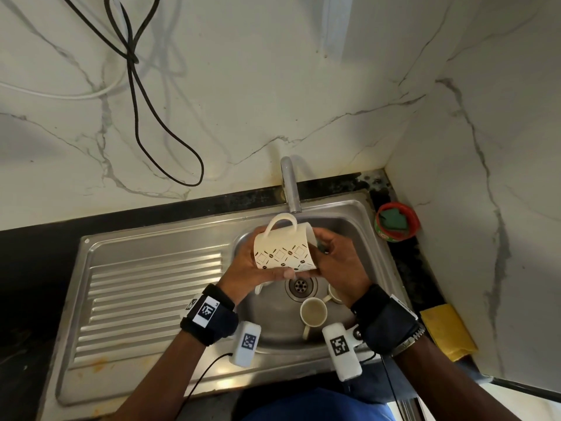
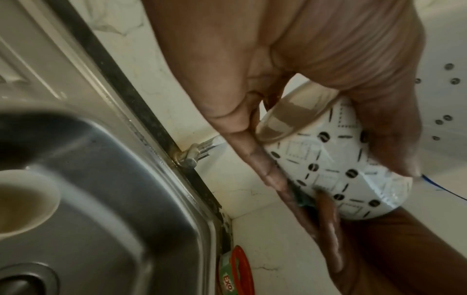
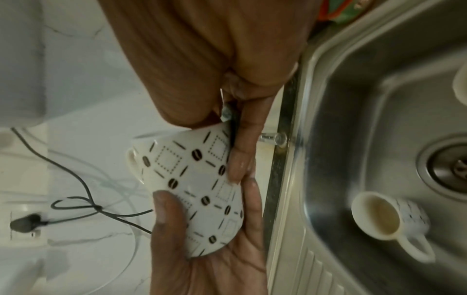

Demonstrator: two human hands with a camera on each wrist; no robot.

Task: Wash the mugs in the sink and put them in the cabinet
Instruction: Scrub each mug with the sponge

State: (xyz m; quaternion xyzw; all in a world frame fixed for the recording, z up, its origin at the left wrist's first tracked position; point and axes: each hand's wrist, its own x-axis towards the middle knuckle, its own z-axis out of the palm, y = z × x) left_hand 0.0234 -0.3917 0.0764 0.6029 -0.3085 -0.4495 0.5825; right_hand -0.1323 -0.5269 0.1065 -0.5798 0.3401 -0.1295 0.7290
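Note:
A cream mug [image 1: 291, 253] with a brown bean-and-diamond pattern lies on its side above the sink basin [image 1: 358, 229], handle up and away from me. My left hand [image 1: 270, 262] grips its body from below, thumb on the near side, as the right wrist view shows [image 3: 202, 259]. My right hand [image 1: 326, 249] is at the mug's mouth and pinches a small green scrub pad [image 2: 302, 199] against the rim. The inside of the held mug is hidden. Two stained mugs [image 1: 313, 311] [image 1: 335, 294] sit in the basin by the drain, and part of a third [image 1: 261, 287] shows under my left hand.
The tap [image 1: 290, 183] stands just behind the held mug; no water shows. A red tub with a green pad [image 1: 396, 221] sits at the back right corner. A yellow cloth [image 1: 446, 329] lies on the right counter. The ridged draining board [image 1: 151, 293] is left. Cables [image 1: 136, 86] hang on the wall.

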